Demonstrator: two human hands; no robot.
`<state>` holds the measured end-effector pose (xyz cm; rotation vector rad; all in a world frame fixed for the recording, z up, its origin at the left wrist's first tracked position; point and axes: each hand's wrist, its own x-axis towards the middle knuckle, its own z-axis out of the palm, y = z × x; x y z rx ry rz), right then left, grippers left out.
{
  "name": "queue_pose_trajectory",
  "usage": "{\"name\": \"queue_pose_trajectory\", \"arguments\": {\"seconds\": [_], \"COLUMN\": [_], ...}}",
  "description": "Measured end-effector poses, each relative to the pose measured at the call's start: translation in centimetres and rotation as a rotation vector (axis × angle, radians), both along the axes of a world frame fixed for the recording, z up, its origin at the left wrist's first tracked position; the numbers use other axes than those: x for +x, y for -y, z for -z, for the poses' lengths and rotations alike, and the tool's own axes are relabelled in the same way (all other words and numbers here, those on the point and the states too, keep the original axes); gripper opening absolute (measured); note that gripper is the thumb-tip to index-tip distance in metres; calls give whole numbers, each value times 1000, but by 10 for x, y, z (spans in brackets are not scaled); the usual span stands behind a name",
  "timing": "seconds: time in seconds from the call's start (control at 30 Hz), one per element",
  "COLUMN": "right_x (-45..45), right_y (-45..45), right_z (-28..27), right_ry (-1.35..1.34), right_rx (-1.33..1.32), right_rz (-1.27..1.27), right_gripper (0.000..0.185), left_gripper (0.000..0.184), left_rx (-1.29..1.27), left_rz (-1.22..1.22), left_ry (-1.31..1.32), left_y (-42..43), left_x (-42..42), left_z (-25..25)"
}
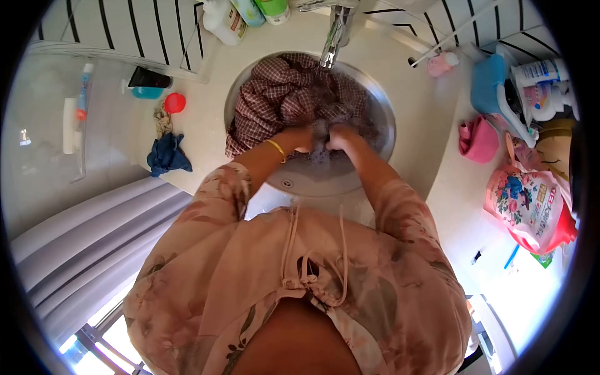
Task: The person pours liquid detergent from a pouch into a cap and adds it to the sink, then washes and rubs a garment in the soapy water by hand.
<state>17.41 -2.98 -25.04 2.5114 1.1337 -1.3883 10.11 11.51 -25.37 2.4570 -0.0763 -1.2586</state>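
Observation:
A dark red checked cloth [269,103] lies bunched in a round metal sink [386,106], partly under sudsy water. My left hand [299,139], with a yellow bangle at the wrist, is closed against the lower edge of the cloth. Just to its right, my right hand [342,136] has its fingers curled at the wet cloth, knuckles up. A narrow gap with foamy water separates the two hands. Above them the chrome faucet [331,47] points down into the sink. The fingertips of both hands are hidden.
Bottles [224,24] stand behind the sink. On the left are a dark blue cloth [167,155], a red round item [175,102] and a black tube [150,79]. At right sit a blue basket [489,81], a pink cloth [479,139] and a floral detergent bag [525,200].

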Motion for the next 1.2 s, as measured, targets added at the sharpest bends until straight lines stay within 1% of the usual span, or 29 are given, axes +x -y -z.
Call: {"name": "queue_pose_trajectory", "arguments": {"seconds": [0.03, 0.07, 0.1, 0.13, 0.17, 0.23, 0.27, 0.3, 0.37, 0.43, 0.47, 0.57, 0.63, 0.67, 0.73, 0.77, 0.8, 0.87, 0.9, 1.0, 1.03, 1.07, 1.1, 1.13, 1.2], "right_x": [6, 10, 23, 28, 26, 31, 33, 31, 24, 24, 25, 33, 38, 40, 40, 24, 19, 14, 35, 39, 31, 17, 0, -11, -22], "right_y": [4, 9, 14, 17, 23, 20, 17, 10, -8, -10, -7, 29, 60, 69, 80, 79, 76, 69, 71, 70, 70, 66, 58, 48, 31], "right_z": [-19, -37, -54, -79, -87, -106, -112, -113, -113, -139, -157, -229, -251, -256, -266, -279, -279, -267, -227, -196, -189, -200, -223, -237, -239], "right_ry": [-39, -84, -256, -203, -152, -99, -70, -117, -211, -426, -531, -303, -408, -412, -410, -344, -329, -301, -390, -375, 46, 135, 224, 309, 178], "right_rx": [120, 240, 320, 414, 587, 881, 1024, 1099, 1244, 1015, 893, 965, 1165, 1350, 1715, 1549, 1361, 986, 960, 1156, 1090, 880, 669, 456, 962], "right_rz": [62, 123, 159, 302, 539, 550, 552, 514, 429, 497, 526, 390, 509, 635, 895, 911, 871, 779, 728, 935, 711, 556, 397, 235, 238], "right_gripper": [40, 40, 47, 47, 47, 46, 46, 46, 45, 46, 46, 38, 36, 33, 29, 28, 30, 35, 43, 60, 79, 83, 87, 92, 112], "left_gripper": [54, 51, 49, 48, 48, 48, 49, 49, 47, 46, 45, 45, 46, 46, 45, 44, 45, 45, 43, 44, 45, 47, 48, 49, 51], "left_rx": [-24, -49, -74, -94, -112, -165, -220, -275, -293, -293, -295, -514, -641, -699, -660, -640, -623, -588, -531, -627, -629, -631, -635, -655, -695], "left_rz": [19, 39, 56, 73, 90, 208, 167, 126, 242, 302, 329, 132, -187, -347, -437, -478, -467, -450, -417, -449, -433, -417, -401, -396, -386], "left_ry": [69, 132, 187, 196, 208, 390, 437, 484, 683, 810, 872, 952, 885, 849, 835, 830, 817, 791, 795, 869, 884, 897, 913, 967, 1077], "left_y": [-4, -8, -12, -17, -22, -33, -39, -43, -43, -43, -45, -68, -79, -85, -105, -110, -110, -107, -106, -102, -98, -92, -85, -78, -62], "left_x": [3, 2, 1, 2, 3, -2, -6, -11, -19, -23, -27, -41, -58, -64, -70, -71, -70, -67, -66, -69, -71, -71, -68, -65, -58], "left_z": [-25, -79, -130, -175, -216, -282, -309, -335, -382, -413, -421, -430, -424, -420, -403, -394, -386, -374, -371, -368, -373, -383, -391, -398, -408]}}
